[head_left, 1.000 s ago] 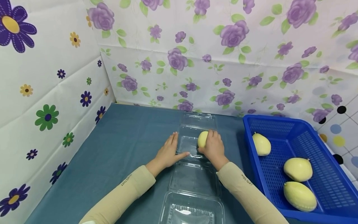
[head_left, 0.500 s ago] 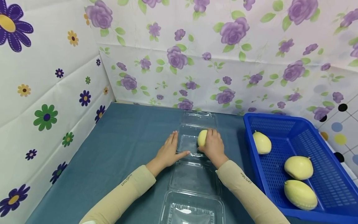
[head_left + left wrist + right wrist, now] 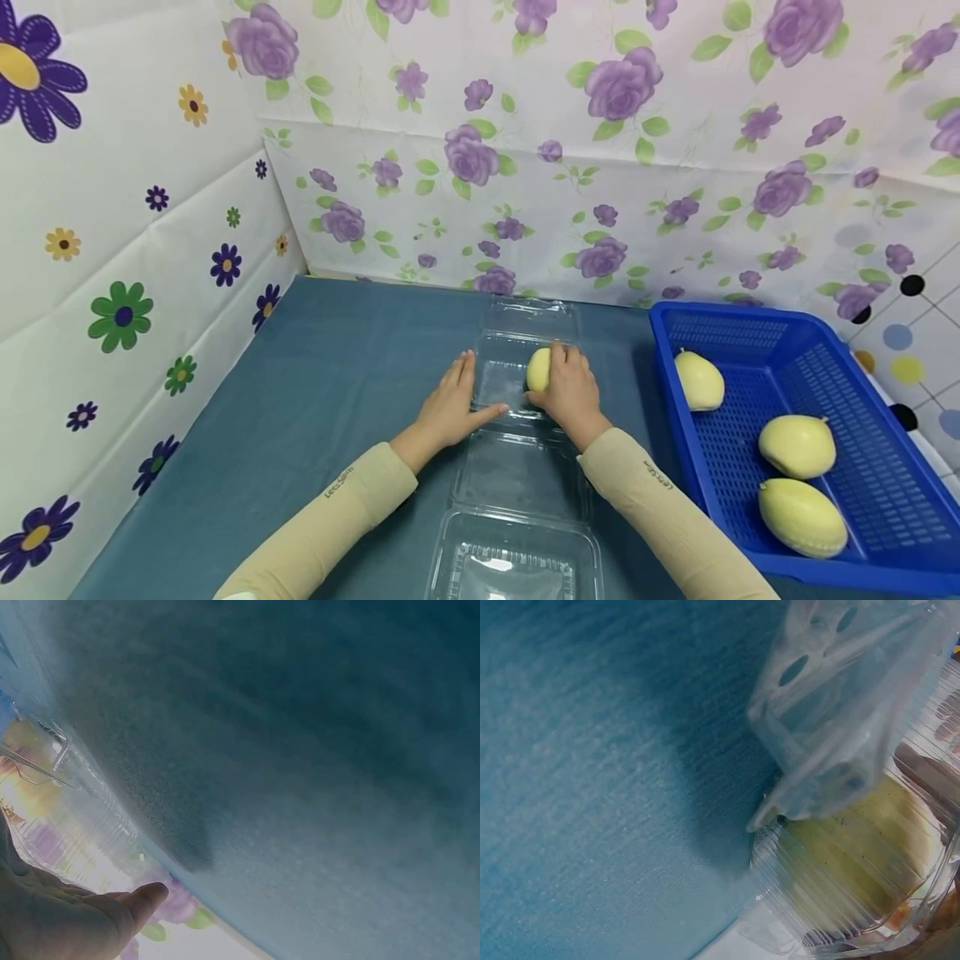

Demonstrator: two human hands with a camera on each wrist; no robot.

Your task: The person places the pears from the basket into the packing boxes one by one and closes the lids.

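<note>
A clear plastic clamshell box lies open in the middle of the blue table, its lid toward the far wall. My right hand curls over a pale yellow fruit that sits in the box's tray. In the right wrist view the yellow fruit shows through the ribbed clear plastic. My left hand lies flat on the tablecloth beside the box's left edge, fingers straight, thumb reaching to the tray. The left wrist view shows the left hand's thumb next to the box's edge.
A second open clamshell box lies nearer me, between my forearms. At the right stands a blue mesh basket with three more yellow fruits. Flowered walls close the table at the left and back.
</note>
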